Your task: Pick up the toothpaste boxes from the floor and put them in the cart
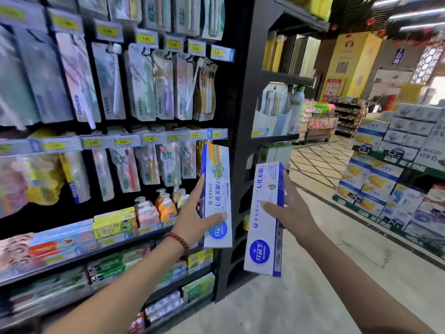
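Observation:
My left hand (196, 213) grips a long white-and-blue toothpaste box (218, 184), held upright in front of the shelf's end post. My right hand (290, 210) grips a second white-and-blue toothpaste box (263, 227), also upright, just right of the first. The two boxes stand side by side at chest height with a narrow gap between them. A red bead bracelet sits on my left wrist. No cart shows in this view.
A black shelving unit (238, 116) fills the left with hanging toothbrushes (142, 88) and toothpaste boxes on lower shelves (113, 222). Stacked cartons (385, 179) line the right. A pale tiled aisle floor (325, 273) runs between them.

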`<state>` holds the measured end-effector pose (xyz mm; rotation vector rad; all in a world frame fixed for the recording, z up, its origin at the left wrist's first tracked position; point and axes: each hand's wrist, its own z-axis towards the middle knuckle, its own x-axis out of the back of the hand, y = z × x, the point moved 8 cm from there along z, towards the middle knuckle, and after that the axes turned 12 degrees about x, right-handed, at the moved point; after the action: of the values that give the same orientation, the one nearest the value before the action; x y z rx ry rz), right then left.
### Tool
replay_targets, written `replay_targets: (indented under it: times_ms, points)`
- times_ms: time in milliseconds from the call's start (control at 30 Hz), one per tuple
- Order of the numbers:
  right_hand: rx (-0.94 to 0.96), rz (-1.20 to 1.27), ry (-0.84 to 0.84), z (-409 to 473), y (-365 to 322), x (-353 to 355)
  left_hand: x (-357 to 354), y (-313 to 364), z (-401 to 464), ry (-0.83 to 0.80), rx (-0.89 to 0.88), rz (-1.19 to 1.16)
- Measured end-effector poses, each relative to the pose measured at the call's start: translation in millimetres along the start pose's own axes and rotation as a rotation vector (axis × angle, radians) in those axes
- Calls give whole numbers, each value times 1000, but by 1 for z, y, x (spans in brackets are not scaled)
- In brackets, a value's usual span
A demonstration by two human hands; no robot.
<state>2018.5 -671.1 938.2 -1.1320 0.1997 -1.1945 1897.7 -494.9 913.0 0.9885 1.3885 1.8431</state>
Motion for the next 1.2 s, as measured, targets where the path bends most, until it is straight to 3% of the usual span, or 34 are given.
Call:
replay_targets:
  times_ms: [200, 400, 633, 900, 1200]
  points:
    - [86, 68, -109, -27, -72, -34, 59, 6, -75, 162, 46, 1]
    - [144, 89, -202, -30, -147, -112, 161, 15, -138, 303, 60, 42]
    - [175, 200, -286, -39, -236, -257, 309, 5, -216, 414, 89, 45]
    - [163, 372, -511, -105, -332, -484, 515, -38, -373, 574, 248, 144]
    - [178, 470, -774, -183, -379, -658, 624, -105, -507, 772, 379, 94]
